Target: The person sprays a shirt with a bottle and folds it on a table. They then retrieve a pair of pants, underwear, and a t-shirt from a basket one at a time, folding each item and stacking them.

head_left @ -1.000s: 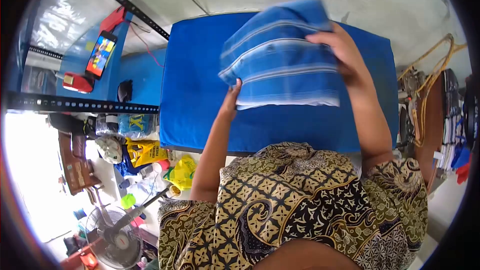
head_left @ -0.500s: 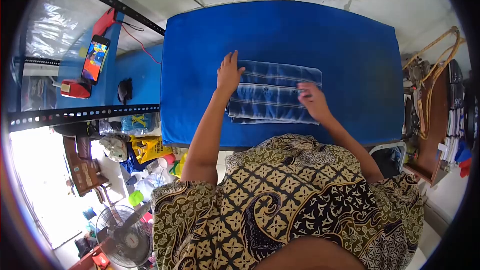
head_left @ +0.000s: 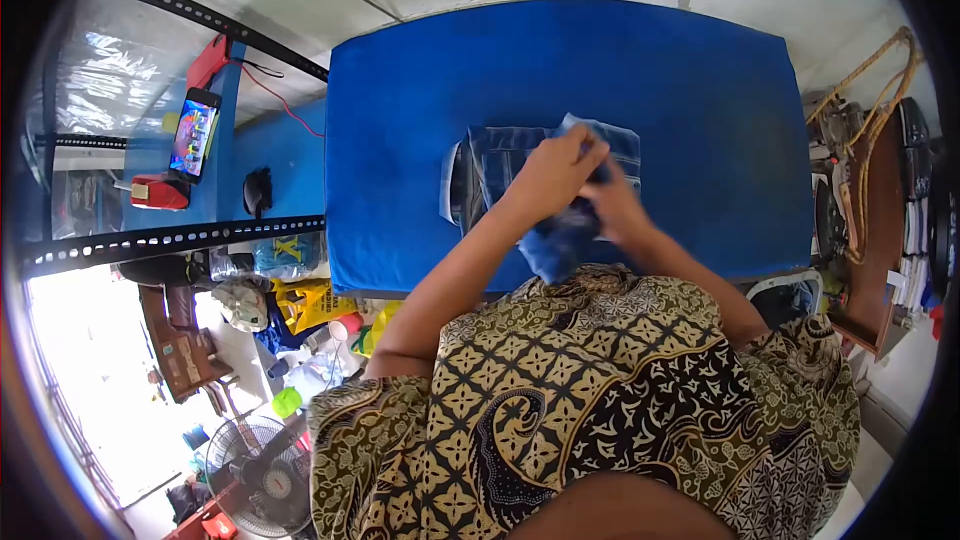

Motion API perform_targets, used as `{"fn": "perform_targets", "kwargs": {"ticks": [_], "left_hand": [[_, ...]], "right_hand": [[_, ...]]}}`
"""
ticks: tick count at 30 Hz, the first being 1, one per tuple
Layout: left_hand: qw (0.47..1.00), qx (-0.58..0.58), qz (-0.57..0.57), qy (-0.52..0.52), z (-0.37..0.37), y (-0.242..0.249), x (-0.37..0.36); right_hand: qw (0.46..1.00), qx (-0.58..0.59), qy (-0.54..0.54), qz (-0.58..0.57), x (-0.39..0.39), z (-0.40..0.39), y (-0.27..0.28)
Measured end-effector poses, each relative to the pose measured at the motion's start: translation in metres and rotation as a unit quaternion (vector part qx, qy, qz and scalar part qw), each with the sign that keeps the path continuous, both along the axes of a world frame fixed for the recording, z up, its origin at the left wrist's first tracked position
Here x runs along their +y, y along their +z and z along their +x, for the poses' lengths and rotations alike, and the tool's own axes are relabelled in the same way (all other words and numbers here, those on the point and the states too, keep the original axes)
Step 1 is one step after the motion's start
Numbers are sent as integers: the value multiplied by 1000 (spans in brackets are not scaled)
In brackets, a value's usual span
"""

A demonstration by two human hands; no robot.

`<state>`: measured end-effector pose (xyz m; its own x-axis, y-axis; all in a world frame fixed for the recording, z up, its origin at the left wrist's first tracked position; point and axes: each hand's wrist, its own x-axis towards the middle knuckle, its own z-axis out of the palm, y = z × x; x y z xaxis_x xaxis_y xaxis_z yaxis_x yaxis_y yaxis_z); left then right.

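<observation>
A blue plaid shirt point(head_left: 505, 155) with pale stripes lies bunched and partly folded on the blue-covered table point(head_left: 700, 140). My left hand point(head_left: 562, 170) reaches across the middle of the shirt, its fingers closed on cloth near the upper edge. Close against it, my right hand point(head_left: 622, 208) is also closed on the shirt, somewhat blurred, its fingertips partly hidden. Below both hands a gathered part of the cloth hangs toward my body, smeared by motion. Greyish layers of the fabric show at the left side.
At the left, a phone point(head_left: 193, 137) with a lit screen leans on a shelf beside a red object point(head_left: 160, 192). A perforated metal bar point(head_left: 180, 234) runs up to the table's left edge. A fan point(head_left: 265, 475) stands lower left, and hangers point(head_left: 870, 150) hang at the right.
My left hand has moved right from the shirt's left edge to its middle, meeting my right hand. The flat folded shirt is now lifted and bunched, with its left layers exposed.
</observation>
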<state>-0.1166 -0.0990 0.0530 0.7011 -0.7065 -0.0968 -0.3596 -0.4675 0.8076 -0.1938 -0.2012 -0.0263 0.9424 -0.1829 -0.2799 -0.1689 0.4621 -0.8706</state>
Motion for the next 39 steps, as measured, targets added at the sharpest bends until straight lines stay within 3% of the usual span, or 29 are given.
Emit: {"fn": "perform_targets", "kwargs": {"ticks": [2, 3, 4, 5, 7, 8, 9, 10, 12, 13, 14, 15, 16, 17, 18, 19, 21, 23, 24, 26, 27, 28, 30, 34, 39], "left_hand": [[991, -22, -109, 69, -4, 10, 10], [982, -82, -102, 136, 2, 4, 20], [969, -122, -94, 195, 2, 4, 34], [960, -132, -95, 229, 8, -16, 52], [958, -145, -12, 247, 22, -72, 87], [958, -143, -12, 248, 15, -79, 95], [955, -166, 101, 224, 4, -84, 100], [939, -188, 210, 198, -5, -87, 104], [953, -189, 178, 155, -15, -95, 106], [940, -253, 199, 117, -4, -108, 111], [921, -313, 218, 72, -8, -117, 115], [916, -334, 209, 81, -7, -127, 118], [915, -335, 209, 85, -3, -125, 117], [922, -314, 206, 91, -2, -120, 115], [929, -292, 203, 98, -1, -114, 112], [930, -290, 205, 101, 0, -106, 108], [940, -306, 106, 111, 9, -83, 95], [916, -346, -56, 197, 16, -67, 80], [910, -316, -76, 258, 16, -55, 76], [884, -247, -111, 382, 30, -70, 79], [891, -239, -45, 384, 42, -89, 87], [892, -233, -49, 385, 52, -110, 90], [918, -201, 103, 327, 64, -145, 90], [898, -179, 166, 365, 71, -140, 77], [924, -126, 173, 316, 82, -133, 79]], "right_hand": [[996, 72, 20, 39, -68, -18, 16], [993, 110, -9, -45, -98, -38, 42], [994, 77, -16, -77, -132, -57, 52], [984, 69, -57, -153, -169, -74, 50], [952, 108, -34, -285, -234, -96, 52], [881, 120, -12, -457, -277, -110, 38], [780, 125, 11, -613, -306, -118, 24], [778, 123, 10, -616, -312, -116, 15], [542, 177, -54, -820, -316, -108, -8], [632, 76, -113, -763, -289, -68, -22], [800, 61, -95, -589, -231, -45, -1], [830, 54, -48, -553, -183, -27, 3], [792, -57, 9, -608, -136, -11, 3], [809, -45, 69, -582, -86, 1, 8], [756, -181, 123, -616, -55, 15, -14], [744, -221, 156, -611, -19, 25, -23], [730, -280, 139, -608, 35, 44, -38], [785, -165, 201, -563, 48, 83, -43], [797, -205, 166, -543, 38, 102, -46], [847, -148, 89, -503, 12, 113, -11], [877, -141, 80, -452, -1, 118, -2], [893, -147, 68, -421, -14, 124, 0], [907, -115, 70, -399, -26, 113, 37], [916, -106, 77, -380, -20, 109, 53], [926, -138, 70, -343, -14, 112, 31]]}}
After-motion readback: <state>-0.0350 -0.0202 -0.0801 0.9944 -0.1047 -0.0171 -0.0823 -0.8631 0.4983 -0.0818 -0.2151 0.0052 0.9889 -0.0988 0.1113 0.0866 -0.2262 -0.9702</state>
